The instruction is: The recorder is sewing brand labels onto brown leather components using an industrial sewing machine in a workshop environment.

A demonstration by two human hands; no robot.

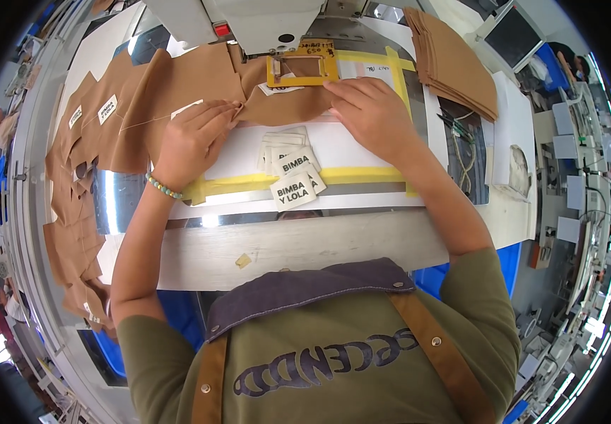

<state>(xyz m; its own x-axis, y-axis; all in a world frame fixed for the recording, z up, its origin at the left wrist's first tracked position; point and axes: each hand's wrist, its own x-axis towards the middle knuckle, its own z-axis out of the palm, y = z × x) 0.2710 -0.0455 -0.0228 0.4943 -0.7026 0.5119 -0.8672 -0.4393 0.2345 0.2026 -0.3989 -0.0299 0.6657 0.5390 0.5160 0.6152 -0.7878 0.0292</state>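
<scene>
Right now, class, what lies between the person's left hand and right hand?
In the head view, a brown piece spans from left hand to right hand, a yellow frame over its far part; a pile of white labels lies on the near side.

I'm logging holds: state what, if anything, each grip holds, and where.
The left grip seems to pinch the left edge of the brown piece under the yellow frame. The right grip is at its right edge; whether it holds cannot be told.

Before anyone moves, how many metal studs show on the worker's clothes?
4: a stud on the left strap, one on the right strap, and one at each end of the purple flap. Others may be hidden.
</scene>
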